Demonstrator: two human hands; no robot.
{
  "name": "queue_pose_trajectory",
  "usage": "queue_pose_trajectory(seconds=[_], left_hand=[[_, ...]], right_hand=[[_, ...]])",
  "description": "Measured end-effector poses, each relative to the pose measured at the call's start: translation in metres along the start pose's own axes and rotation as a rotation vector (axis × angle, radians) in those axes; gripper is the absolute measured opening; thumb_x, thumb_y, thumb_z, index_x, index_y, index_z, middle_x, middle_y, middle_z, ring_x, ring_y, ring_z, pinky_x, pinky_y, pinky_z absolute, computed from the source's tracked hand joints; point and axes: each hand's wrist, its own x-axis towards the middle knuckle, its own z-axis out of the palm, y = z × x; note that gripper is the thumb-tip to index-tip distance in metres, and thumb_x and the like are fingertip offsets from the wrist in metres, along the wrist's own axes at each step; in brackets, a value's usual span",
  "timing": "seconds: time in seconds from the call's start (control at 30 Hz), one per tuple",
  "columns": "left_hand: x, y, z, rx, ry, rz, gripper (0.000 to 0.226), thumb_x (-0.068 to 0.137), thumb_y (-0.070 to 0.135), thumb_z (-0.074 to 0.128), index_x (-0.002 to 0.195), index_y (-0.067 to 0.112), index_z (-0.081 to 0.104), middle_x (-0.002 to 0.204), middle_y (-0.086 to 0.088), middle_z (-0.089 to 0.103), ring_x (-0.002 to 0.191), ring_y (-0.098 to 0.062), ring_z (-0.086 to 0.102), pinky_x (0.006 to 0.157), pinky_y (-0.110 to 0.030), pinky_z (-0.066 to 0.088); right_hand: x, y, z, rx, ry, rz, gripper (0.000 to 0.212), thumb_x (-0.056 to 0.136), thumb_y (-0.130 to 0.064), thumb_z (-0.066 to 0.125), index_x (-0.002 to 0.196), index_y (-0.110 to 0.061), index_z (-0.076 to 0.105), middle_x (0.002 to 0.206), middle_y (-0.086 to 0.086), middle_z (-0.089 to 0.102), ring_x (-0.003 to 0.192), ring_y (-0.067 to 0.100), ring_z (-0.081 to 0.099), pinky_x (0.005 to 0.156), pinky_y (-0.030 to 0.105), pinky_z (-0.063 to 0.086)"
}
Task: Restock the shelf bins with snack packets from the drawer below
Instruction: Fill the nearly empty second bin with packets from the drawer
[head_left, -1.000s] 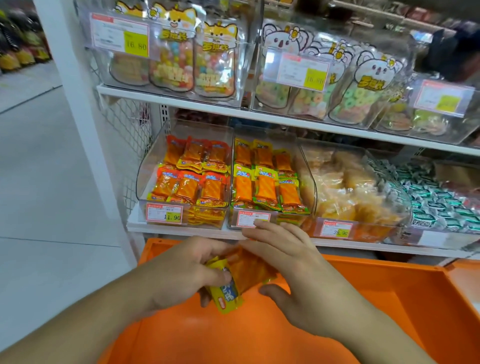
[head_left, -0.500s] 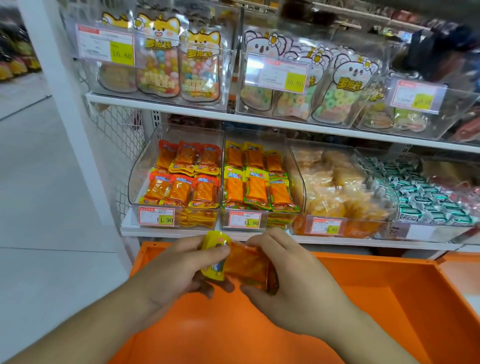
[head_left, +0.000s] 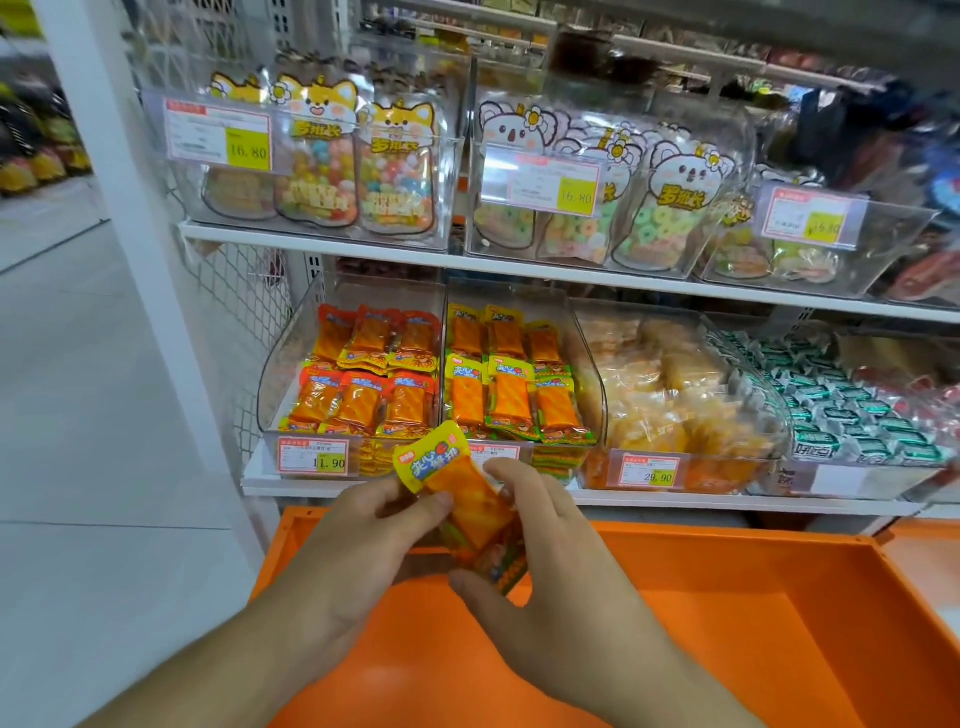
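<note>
Both hands hold a small stack of yellow-and-orange snack packets (head_left: 462, 493) above the orange drawer (head_left: 727, 623). My left hand (head_left: 363, 540) pinches the stack from the left, thumb on the top packet. My right hand (head_left: 540, 561) grips it from the right, fingers over the top edge and thumb under the lower end. The top packet stands tilted, its yellow end up, just below the clear bin of matching yellow-topped packets (head_left: 511, 395). To that bin's left is a clear bin of red-topped orange packets (head_left: 363, 384).
Clear bins of pale yellow snacks (head_left: 670, 400) and green-white wrapped sweets (head_left: 841, 410) sit further right on the white shelf (head_left: 675, 500). An upper shelf holds bins of candy bags (head_left: 322, 171). A white upright post (head_left: 119, 208) and grey floor lie to the left.
Both hands have lifted the packets out of the drawer toward the shelf's front edge. The top packet has turned from lying sideways to standing yellow end up.
</note>
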Motion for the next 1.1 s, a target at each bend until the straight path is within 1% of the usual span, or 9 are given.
queue_pose_trajectory(seconds=[0.13,0.27,0.43,0.57,0.67,0.8,0.9,1.0,1.1], left_hand=[[0.005,0.005,0.002,0.072,0.034,0.047,0.012,0.095,0.021,0.071,0.1,0.02,0.082,0.099,-0.012,0.079,0.097,-0.029,0.077,0.089,-0.048,0.061],[0.008,0.014,0.01,0.175,0.02,0.123,0.012,0.095,0.022,0.072,0.099,0.029,0.082,0.098,-0.003,0.081,0.097,-0.021,0.077,0.088,-0.045,0.061],[0.018,0.024,0.014,0.208,-0.026,0.153,0.013,0.095,0.02,0.071,0.096,0.027,0.082,0.095,-0.004,0.081,0.093,-0.02,0.078,0.093,-0.045,0.06],[0.035,0.028,0.015,0.252,-0.05,0.143,0.013,0.097,0.024,0.069,0.099,0.027,0.082,0.095,-0.001,0.081,0.093,-0.017,0.077,0.097,-0.049,0.058],[0.055,0.034,0.014,0.291,-0.043,0.177,0.018,0.097,0.031,0.069,0.113,0.028,0.075,0.102,0.01,0.079,0.095,-0.003,0.073,0.099,-0.042,0.057],[0.083,0.034,0.001,0.795,0.097,0.452,0.047,0.099,0.032,0.063,0.143,0.039,0.049,0.134,0.028,0.054,0.124,0.009,0.05,0.106,-0.021,0.043],[0.102,0.026,-0.011,1.177,0.125,0.556,0.061,0.1,0.041,0.056,0.156,0.038,0.033,0.158,0.023,0.03,0.146,-0.004,0.025,0.118,-0.029,0.027],[0.111,0.016,-0.019,1.344,0.061,0.549,0.067,0.102,0.048,0.046,0.162,0.039,0.017,0.168,0.023,0.004,0.153,-0.01,0.01,0.12,-0.039,0.024],[0.114,0.005,-0.025,1.42,0.022,0.575,0.074,0.095,0.043,0.052,0.161,0.037,0.019,0.17,0.021,0.007,0.149,-0.015,0.024,0.114,-0.044,0.037]], right_hand=[[0.004,-0.008,0.007,-0.015,0.065,0.002,0.061,0.086,-0.055,0.074,0.132,-0.05,0.034,0.128,-0.031,0.038,0.113,0.002,0.052,0.088,0.021,0.052],[0.014,-0.008,0.007,0.038,0.221,0.037,0.042,0.083,-0.045,0.076,0.11,-0.045,0.043,0.104,-0.02,0.054,0.094,0.006,0.054,0.072,0.02,0.048],[0.026,-0.007,0.005,0.055,0.26,0.076,0.041,0.082,-0.046,0.074,0.105,-0.038,0.042,0.093,-0.018,0.055,0.085,0.008,0.055,0.062,0.028,0.049],[0.044,0.006,0.008,0.083,0.304,0.08,0.035,0.083,-0.038,0.076,0.099,-0.033,0.044,0.083,-0.01,0.054,0.071,0.011,0.048,0.056,0.024,0.038],[0.07,0.016,-0.001,0.227,0.384,0.195,0.03,0.08,-0.03,0.078,0.095,-0.024,0.053,0.071,-0.002,0.058,0.063,0.016,0.05,0.056,0.031,0.044],[0.128,0.031,-0.006,0.263,0.422,0.331,0.022,0.077,-0.026,0.076,0.088,-0.024,0.057,0.07,-0.004,0.067,0.05,0.007,0.052,0.048,0.025,0.045],[0.181,0.041,-0.001,0.225,0.441,0.358,0.023,0.076,-0.028,0.074,0.089,-0.024,0.056,0.069,0.002,0.068,0.054,0.015,0.059,0.053,0.035,0.051],[0.233,0.05,0.002,0.067,0.412,0.408,0.024,0.079,-0.035,0.073,0.094,-0.017,0.066,0.082,-0.003,0.07,0.08,0.018,0.067,0.071,0.026,0.049],[0.269,0.059,0.011,-0.173,0.318,0.414,0.03,0.087,-0.037,0.068,0.098,-0.009,0.071,0.102,0.011,0.075,0.103,0.031,0.069,0.084,0.031,0.051]])
